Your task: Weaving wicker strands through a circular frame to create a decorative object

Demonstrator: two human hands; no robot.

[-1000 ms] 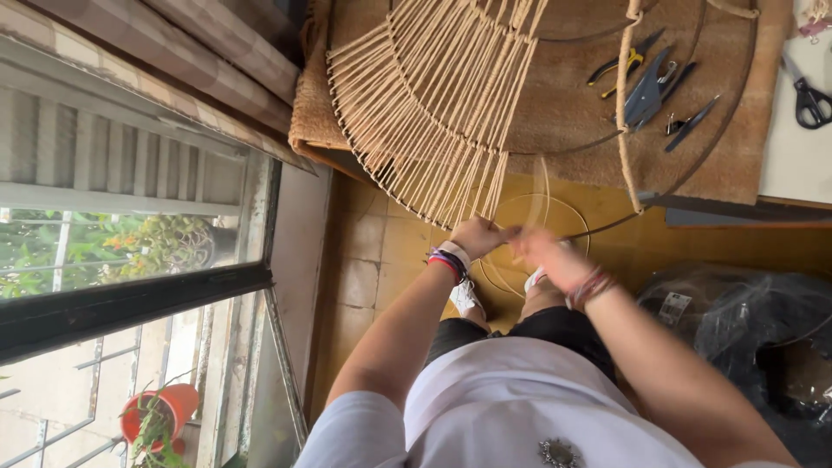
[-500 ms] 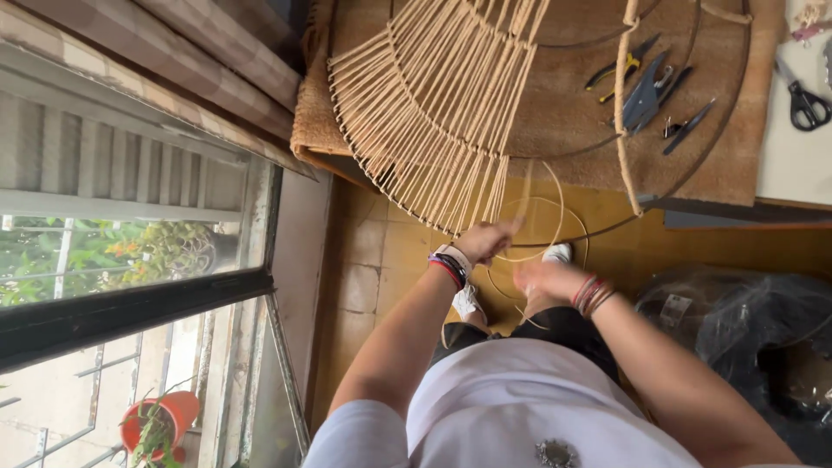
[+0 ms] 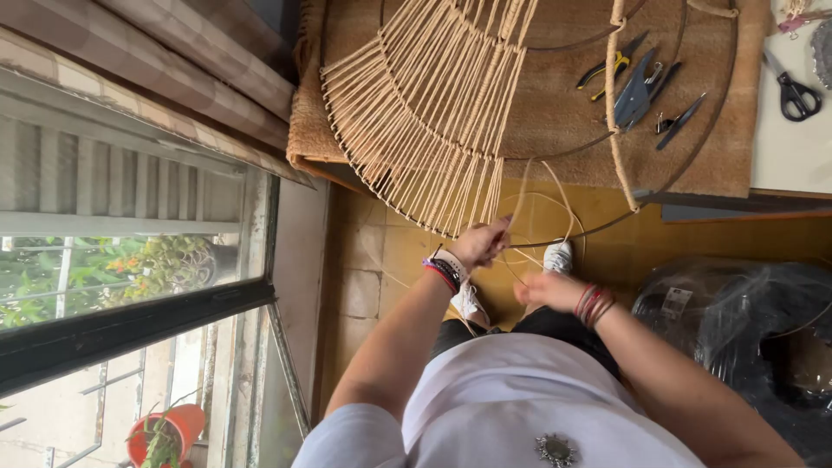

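**Both hands on one strand of pale cord at the frame's lower rim**

Pinched between the fingers of the left hand (image 3: 479, 244) was a strand of pale cord (image 3: 555, 195), the grip closed on it just below the centre of the picture, right where the fan of wrapped cords (image 3: 425, 121) met the dark wire hoop (image 3: 572, 236). Holding there likely kept the last wrap tight against the rim. The right hand (image 3: 548, 290) sat a little lower and to the right, fingers curled together; it appeared to hold the same strand, though blur hid the exact contact. Between and above the two hands the cord rose in a loose loop, slack enough to be drawn through.

Beaded bracelets (image 3: 444, 273) circled the left wrist, and red bands sat on the right.

Beyond the hoop, toward the top of the frame, a brown mat (image 3: 555, 113) covered the bench, probably to stop the frame sliding. On it, upper right, lay pliers and cutters (image 3: 637, 82) grouped within reach, and black-handled scissors (image 3: 793, 91) rested farther right on a pale surface.

Yellow floor tiles (image 3: 693, 238) showed beneath, with a white shoe (image 3: 559, 256) near the right hand. A bundle in black plastic (image 3: 737, 321) filled the lower right. A window (image 3: 130, 260) took up the left side.
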